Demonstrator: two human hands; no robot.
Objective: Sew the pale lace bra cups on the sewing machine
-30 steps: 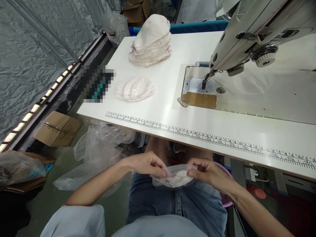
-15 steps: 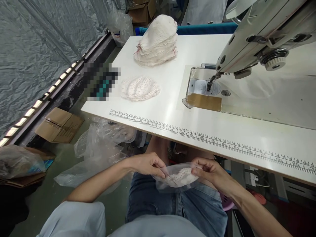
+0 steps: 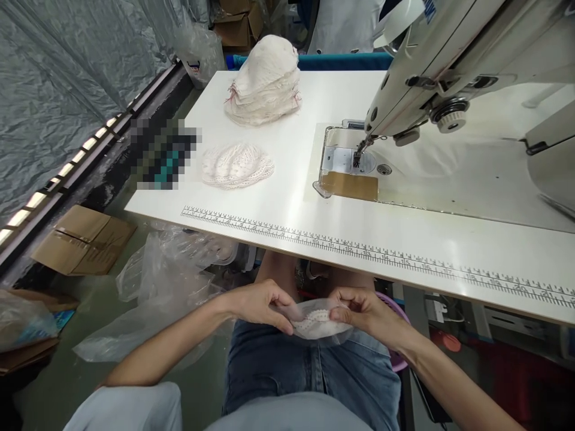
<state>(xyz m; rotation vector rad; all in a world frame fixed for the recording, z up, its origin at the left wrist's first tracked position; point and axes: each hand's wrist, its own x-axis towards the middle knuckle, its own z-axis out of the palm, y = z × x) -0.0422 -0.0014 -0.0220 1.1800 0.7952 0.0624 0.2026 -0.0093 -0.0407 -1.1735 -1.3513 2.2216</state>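
Over my lap, my right hand (image 3: 359,311) pinches a small white piece of sheer fabric with lace trim (image 3: 318,323) between thumb and fingers. At the left end of that piece is my left hand (image 3: 265,308), its thumb and forefinger apart, the fingertips slightly blurred and touching the sheer edge. Both hands are below the front edge of the white sewing table (image 3: 287,197). A flat bundle of white lace pieces (image 3: 238,166) lies on the table's left side. Behind it stands a taller stack of cream fabric pieces (image 3: 265,84) with reddish threads at its edges.
A sewing machine (image 3: 404,90) occupies the table's right side, its needle and presser foot (image 3: 358,157) over a metal plate. A printed ruler (image 3: 332,245) runs along the front edge. Clear plastic bags (image 3: 166,299) and a cardboard box (image 3: 83,239) are on the floor at left.
My left thumb and forefinger have spread from their pinch on the fabric. My right hand keeps its hold. The whole view has shifted, so the table and machine appear farther left.
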